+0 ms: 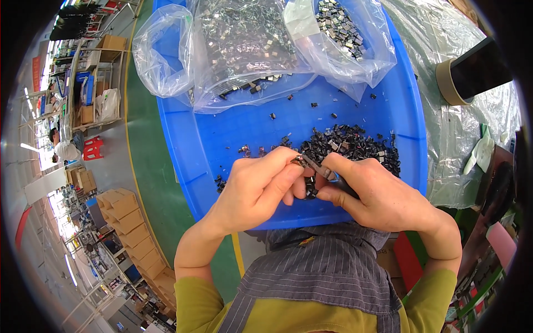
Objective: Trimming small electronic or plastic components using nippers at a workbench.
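Metal pliers (318, 166); smooth plastic tray (216, 131); glossy plastic bags (382, 58).

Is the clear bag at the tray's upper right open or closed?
Open. The bag has its mouth spread wide, showing small parts inside.

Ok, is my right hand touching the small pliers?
Touching: the head view shows your right hand closed around the pliers, handles inside its grip.
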A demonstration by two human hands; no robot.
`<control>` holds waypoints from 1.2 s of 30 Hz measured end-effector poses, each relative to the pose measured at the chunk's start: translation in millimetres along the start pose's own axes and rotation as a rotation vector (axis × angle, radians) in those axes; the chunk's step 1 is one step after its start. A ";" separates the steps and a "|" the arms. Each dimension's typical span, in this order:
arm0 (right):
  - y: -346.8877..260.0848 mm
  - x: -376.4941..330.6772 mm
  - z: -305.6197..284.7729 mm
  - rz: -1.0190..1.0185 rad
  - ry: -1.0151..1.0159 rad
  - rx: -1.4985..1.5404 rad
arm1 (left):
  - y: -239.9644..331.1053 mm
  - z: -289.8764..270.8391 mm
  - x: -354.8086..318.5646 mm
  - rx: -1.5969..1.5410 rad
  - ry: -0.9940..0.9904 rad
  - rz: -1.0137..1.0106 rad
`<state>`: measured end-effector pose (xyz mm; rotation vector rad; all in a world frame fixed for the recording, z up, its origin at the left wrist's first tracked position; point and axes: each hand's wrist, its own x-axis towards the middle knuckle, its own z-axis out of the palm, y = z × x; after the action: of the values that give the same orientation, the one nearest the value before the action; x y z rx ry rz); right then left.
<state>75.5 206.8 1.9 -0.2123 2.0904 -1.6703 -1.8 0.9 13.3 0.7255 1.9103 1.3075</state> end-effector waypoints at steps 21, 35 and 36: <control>2.0 0.5 -4.0 -0.071 -0.080 0.054 | -1.5 -9.6 2.0 0.181 -0.025 0.199; -0.8 -0.9 -9.0 -0.017 -0.165 0.055 | 1.5 -15.2 4.1 0.094 -0.126 0.130; -0.5 -0.9 -9.0 -0.018 -0.164 0.055 | 2.0 -15.3 4.1 0.094 -0.126 0.131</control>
<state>72.3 215.0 4.1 -0.3397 1.9251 -1.6591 -16.4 -3.7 17.9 0.9717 1.8592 1.2253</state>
